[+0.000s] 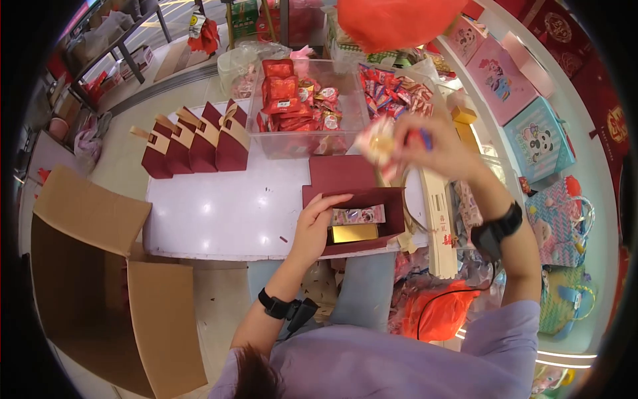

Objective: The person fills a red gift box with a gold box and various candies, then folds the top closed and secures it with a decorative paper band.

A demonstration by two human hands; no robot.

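Observation:
An open maroon gift box (pixel 393 199) stands at the front edge of the white table. In it lie a shiny gold block (pixel 354 233) and a pink-and-white printed packet (pixel 359 215). My left hand (pixel 311 226) is closed on the box's left wall, one finger stretched along its rim. Above and right of the box, my right hand (pixel 435 147) is raised and pinches wrapped candies. One, slightly blurred, has a red-and-white wrapper (pixel 379 141) with a yellowish middle; a blue-and-red bit shows between the fingers.
A clear plastic bin (pixel 306 143) of red packets stands behind the box, with a pile of blue-and-red candies (pixel 392 92) beside it. Several maroon boxes with ribbon handles (pixel 193 143) line the table's left. A cardboard carton (pixel 159 326) sits at front left.

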